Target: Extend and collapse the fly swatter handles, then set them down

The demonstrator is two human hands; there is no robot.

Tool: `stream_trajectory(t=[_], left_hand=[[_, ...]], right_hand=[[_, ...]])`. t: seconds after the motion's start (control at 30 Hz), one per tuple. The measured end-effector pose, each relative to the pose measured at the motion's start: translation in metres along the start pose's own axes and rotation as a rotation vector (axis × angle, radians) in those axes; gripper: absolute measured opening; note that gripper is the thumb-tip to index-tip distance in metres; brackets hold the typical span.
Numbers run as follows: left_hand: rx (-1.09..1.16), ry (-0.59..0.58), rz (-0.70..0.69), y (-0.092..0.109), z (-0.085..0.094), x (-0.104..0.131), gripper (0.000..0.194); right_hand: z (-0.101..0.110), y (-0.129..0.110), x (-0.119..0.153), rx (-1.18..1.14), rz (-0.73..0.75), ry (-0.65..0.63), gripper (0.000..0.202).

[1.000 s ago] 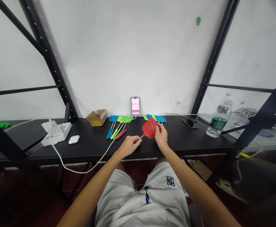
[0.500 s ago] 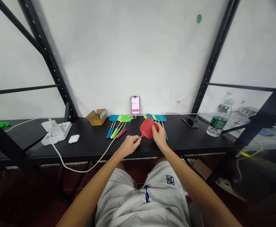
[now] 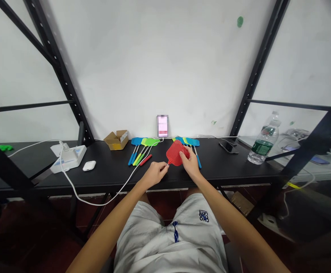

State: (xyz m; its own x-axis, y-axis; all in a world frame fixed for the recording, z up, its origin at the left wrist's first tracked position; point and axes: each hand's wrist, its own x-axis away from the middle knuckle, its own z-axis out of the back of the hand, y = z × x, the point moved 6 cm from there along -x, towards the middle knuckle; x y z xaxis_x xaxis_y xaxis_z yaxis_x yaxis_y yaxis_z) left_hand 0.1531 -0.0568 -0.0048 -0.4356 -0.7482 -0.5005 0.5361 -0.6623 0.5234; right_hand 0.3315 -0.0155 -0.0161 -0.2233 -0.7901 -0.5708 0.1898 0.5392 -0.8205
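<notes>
A red fly swatter head [image 3: 174, 152] with a mesh face is held over the front of the table between both hands. My right hand [image 3: 191, 162] pinches its right edge, thumb on the near face. Below its neck, the fingers of my left hand [image 3: 155, 173] are closed on the thin shaft, most of which is hidden. A red handle [image 3: 145, 160] lies on the table left of my hands. Beside it are several blue and green fly swatters [image 3: 139, 151]. More blue and green swatters [image 3: 193, 142] lie behind my right hand, partly covered.
A phone [image 3: 162, 126] leans on the wall, its white cable [image 3: 128, 179] looping over the table's front edge. To the left are an open cardboard box [image 3: 116, 140], a white earphone case [image 3: 89, 165] and a power strip [image 3: 74, 159]. A dark phone [image 3: 228, 147] and water bottle [image 3: 263, 143] stand right.
The red swatter head has shifted slightly left and turned a little more face-on, with the right thumb moving along. Both hands keep their hold.
</notes>
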Motion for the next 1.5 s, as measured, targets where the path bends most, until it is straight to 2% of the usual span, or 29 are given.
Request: stream_trajectory(t=[0.13,0.23,0.37,0.43,0.5,0.57,0.63,0.77,0.87,1.07,1.13,1.23,1.37,1.5], left_hand=[[0.006,0.016,-0.010,-0.001,0.001,0.000,0.037],[0.037,0.030,0.017,-0.005,0.000,-0.001,0.038],[0.268,0.040,0.176,-0.020,-0.002,-0.002,0.036],[0.416,0.014,0.258,-0.026,-0.004,-0.002,0.035],[0.514,-0.035,0.276,-0.026,-0.006,-0.002,0.036],[0.559,-0.097,0.263,-0.023,-0.008,-0.001,0.037],[0.574,-0.155,0.262,-0.020,-0.010,0.000,0.038],[0.570,-0.222,0.261,-0.016,-0.012,0.002,0.036],[0.569,-0.238,0.242,-0.014,-0.012,0.002,0.035],[0.582,-0.205,0.247,-0.018,-0.006,0.000,0.036],[0.574,-0.207,0.251,-0.020,-0.005,0.000,0.037],[0.556,-0.219,0.249,-0.021,-0.005,-0.001,0.039],[0.550,-0.170,0.254,-0.025,-0.006,-0.001,0.037],[0.513,-0.116,0.256,-0.028,-0.006,-0.002,0.034]], right_hand=[[-0.002,-0.003,0.000,-0.026,0.006,-0.029,0.037],[-0.003,-0.007,0.002,-0.058,0.000,0.005,0.038],[-0.008,-0.003,0.007,-0.277,-0.170,0.052,0.042],[-0.021,-0.001,0.012,-0.382,-0.301,-0.078,0.037],[-0.039,-0.004,0.021,-0.426,-0.396,-0.316,0.038],[-0.053,-0.010,0.032,-0.416,-0.408,-0.519,0.041],[-0.058,-0.013,0.039,-0.364,-0.353,-0.573,0.041],[-0.060,-0.007,0.042,-0.227,-0.302,-0.497,0.042],[-0.055,-0.004,0.036,-0.237,-0.312,-0.416,0.041],[-0.011,-0.008,0.004,-0.404,-0.338,-0.061,0.039],[0.002,-0.010,-0.004,-0.408,-0.313,-0.001,0.038],[0.008,-0.008,-0.008,-0.396,-0.317,-0.001,0.039],[-0.004,0.006,-0.002,-0.406,-0.392,-0.053,0.043],[-0.007,0.014,-0.002,-0.434,-0.372,-0.048,0.044]])
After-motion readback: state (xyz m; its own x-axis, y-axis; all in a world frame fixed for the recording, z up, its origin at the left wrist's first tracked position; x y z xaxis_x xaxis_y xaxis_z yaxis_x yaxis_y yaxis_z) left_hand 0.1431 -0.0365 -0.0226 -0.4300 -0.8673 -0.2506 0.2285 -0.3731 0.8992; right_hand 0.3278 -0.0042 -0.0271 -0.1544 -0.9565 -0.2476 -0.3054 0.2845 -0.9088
